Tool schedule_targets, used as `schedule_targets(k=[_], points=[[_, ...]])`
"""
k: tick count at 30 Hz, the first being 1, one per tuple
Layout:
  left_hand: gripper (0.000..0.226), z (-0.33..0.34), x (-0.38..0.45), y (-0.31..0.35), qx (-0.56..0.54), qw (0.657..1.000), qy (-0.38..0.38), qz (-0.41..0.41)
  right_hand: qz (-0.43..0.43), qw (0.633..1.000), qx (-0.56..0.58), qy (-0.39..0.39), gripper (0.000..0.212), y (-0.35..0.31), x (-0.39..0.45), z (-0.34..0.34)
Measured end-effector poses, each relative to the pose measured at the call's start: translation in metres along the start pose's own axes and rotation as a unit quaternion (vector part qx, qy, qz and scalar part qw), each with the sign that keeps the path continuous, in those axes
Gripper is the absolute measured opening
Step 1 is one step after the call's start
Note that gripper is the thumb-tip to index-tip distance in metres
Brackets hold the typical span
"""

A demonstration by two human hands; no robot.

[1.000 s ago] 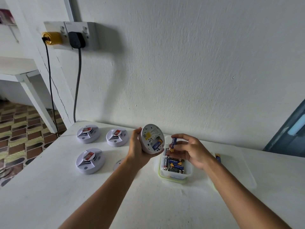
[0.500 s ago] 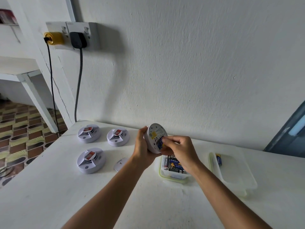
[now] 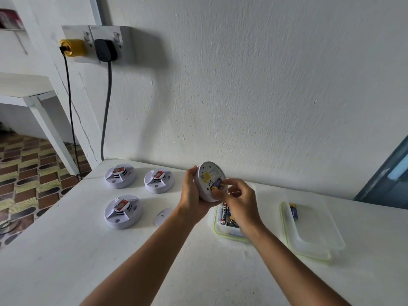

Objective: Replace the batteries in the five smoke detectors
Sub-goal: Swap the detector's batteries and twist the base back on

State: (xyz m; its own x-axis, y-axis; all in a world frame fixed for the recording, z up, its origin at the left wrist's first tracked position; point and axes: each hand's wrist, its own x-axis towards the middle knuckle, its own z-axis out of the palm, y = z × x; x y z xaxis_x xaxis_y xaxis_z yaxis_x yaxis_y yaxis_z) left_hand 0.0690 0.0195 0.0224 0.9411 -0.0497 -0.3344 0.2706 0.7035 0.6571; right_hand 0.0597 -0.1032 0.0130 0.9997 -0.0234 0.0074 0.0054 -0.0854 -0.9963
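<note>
Change: right hand [image 3: 240,203] moved from above the battery tub to the back of the held detector; blue battery now at the compartment.
Left grip: left hand [image 3: 194,195] wrapped around the rim of the held smoke detector [image 3: 209,182], raised above the desk [image 3: 66,261], back side tilted toward the camera.
Right grip: fingertips [image 3: 229,184] curled against the blue battery [image 3: 217,184] in the open compartment; whether pinched or only pressed, cannot tell.
Other detectors: three face up on the desk, left of the hands, two [image 3: 119,175] [image 3: 158,181] near the wall, one [image 3: 122,212] nearer.
Cover: small white piece [image 3: 162,216] lying on the desk beside the left wrist.
Battery tub: clear tub [image 3: 220,230] with batteries, under the right wrist.
Lid: clear lid [image 3: 309,230] to the right, one blue battery [image 3: 293,211] on it.
</note>
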Motion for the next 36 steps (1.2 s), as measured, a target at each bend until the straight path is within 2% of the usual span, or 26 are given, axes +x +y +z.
schedule_targets(k=[3,6,9,12,16,20,36], points=[[0.047,0.005,-0.001,0.005,0.002,1.0,-0.006,0.011,0.094,0.994,0.055,0.021,0.068,0.004,-0.001,0.006],[0.048,0.009,-0.003,0.009,0.002,1.0,-0.021,0.011,0.143,0.975,0.171,-0.012,0.078,0.0,0.0,0.009],[0.051,0.013,-0.008,0.011,-0.006,0.999,-0.042,0.004,0.154,0.955,0.25,-0.041,0.071,-0.006,0.005,0.008],[0.054,0.012,-0.011,0.017,-0.011,0.998,-0.054,0.001,0.105,0.973,0.194,-0.069,0.058,-0.012,0.006,0.008],[0.059,0.01,-0.015,0.022,0.038,0.996,-0.083,-0.018,0.077,0.965,0.226,-0.108,0.042,-0.024,0.006,0.0],[0.058,0.01,-0.02,0.025,0.058,0.993,-0.098,-0.039,0.057,0.976,0.179,-0.114,0.033,-0.031,0.007,-0.006],[0.055,0.008,-0.025,0.036,0.094,0.992,-0.068,-0.053,0.067,0.975,0.177,-0.114,0.03,-0.034,0.0,-0.004]])
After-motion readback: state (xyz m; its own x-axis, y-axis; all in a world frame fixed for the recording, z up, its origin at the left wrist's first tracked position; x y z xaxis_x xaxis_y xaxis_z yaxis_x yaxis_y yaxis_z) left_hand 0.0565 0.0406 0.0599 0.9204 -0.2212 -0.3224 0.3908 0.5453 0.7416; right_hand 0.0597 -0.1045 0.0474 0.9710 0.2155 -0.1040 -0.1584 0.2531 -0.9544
